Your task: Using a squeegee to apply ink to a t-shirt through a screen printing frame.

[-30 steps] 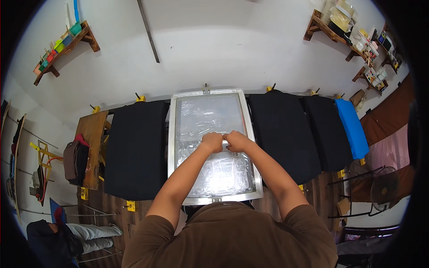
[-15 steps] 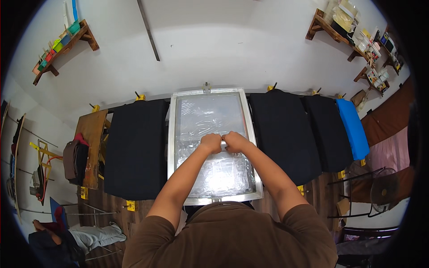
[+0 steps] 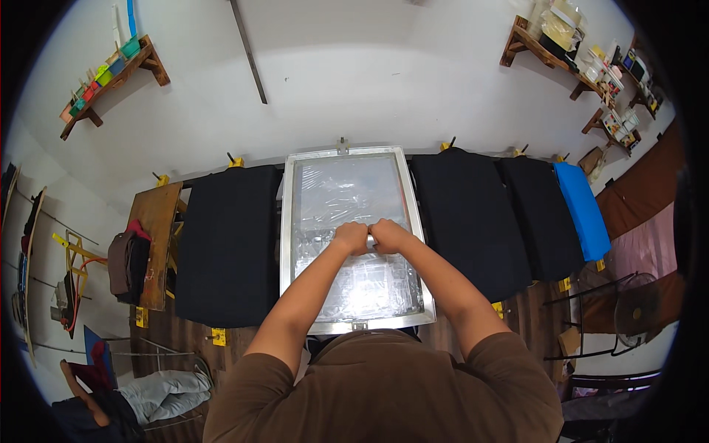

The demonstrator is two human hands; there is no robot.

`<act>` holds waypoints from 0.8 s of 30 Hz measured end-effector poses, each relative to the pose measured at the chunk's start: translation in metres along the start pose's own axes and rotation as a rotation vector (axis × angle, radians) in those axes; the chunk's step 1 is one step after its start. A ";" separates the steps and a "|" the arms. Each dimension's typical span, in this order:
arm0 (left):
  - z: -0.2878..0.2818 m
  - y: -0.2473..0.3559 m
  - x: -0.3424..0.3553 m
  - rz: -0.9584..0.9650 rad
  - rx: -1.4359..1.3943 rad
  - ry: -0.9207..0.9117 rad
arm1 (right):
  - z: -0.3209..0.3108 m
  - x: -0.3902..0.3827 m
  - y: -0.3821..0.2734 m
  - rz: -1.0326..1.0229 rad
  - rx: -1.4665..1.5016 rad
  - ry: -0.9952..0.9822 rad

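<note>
A screen-printing frame [image 3: 288,244] with a silver metal border lies in front of me, its mesh covered by shiny, wrinkled clear film or tape. Over the middle of the mesh, my left hand [image 3: 351,238] and my right hand [image 3: 388,235] are side by side, both closed around a squeegee [image 3: 371,241]. Only a short silver part of its handle shows between my fists; its blade and lower edge are hidden beneath my hands. Both arms reach straight forward across the frame's near half.
Black cloth-covered boards flank the frame, one at left [image 3: 229,247] and another at right [image 3: 469,221]. Farther right is a blue board [image 3: 582,210]. At far left, folded garments [image 3: 129,262] hang over a wooden board [image 3: 164,221]. Another person [image 3: 159,395] is at lower left.
Both hands keep their grip at nearly the same place on the screen. My view has shifted slightly. The other person at lower left has moved an arm.
</note>
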State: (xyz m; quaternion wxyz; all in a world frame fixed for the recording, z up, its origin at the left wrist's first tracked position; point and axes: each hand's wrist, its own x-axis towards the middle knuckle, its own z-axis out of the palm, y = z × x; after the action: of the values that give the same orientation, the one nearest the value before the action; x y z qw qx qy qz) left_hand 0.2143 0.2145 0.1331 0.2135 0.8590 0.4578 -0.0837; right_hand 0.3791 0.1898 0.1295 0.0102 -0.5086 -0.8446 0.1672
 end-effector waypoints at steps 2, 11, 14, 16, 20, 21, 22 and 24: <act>0.000 -0.002 0.001 0.038 0.002 -0.074 | -0.001 0.003 0.004 -0.018 0.035 -0.149; -0.038 0.002 -0.045 0.155 -0.109 -0.156 | -0.041 -0.033 -0.037 -0.038 0.213 -0.197; 0.000 0.016 -0.080 0.100 -0.117 -0.061 | -0.017 -0.066 -0.054 0.001 0.179 -0.165; 0.025 0.028 -0.105 0.066 -0.138 -0.051 | 0.001 -0.088 -0.066 0.031 0.188 -0.203; 0.050 0.040 -0.133 0.039 -0.174 -0.154 | 0.029 -0.115 -0.081 0.032 0.218 -0.248; 0.048 0.041 -0.136 0.039 -0.176 -0.157 | 0.024 -0.118 -0.085 0.043 0.235 -0.266; 0.045 0.041 -0.136 0.038 -0.171 -0.159 | 0.022 -0.117 -0.085 0.038 0.241 -0.253; 0.040 0.039 -0.130 0.038 -0.164 -0.110 | 0.017 -0.112 -0.082 0.032 0.229 -0.226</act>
State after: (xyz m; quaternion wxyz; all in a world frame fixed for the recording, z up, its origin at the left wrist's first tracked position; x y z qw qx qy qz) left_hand 0.1747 0.0798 0.1530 0.3096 0.8412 0.4343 -0.0889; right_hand 0.3599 0.0541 0.1542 -0.0297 -0.4955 -0.8075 0.3186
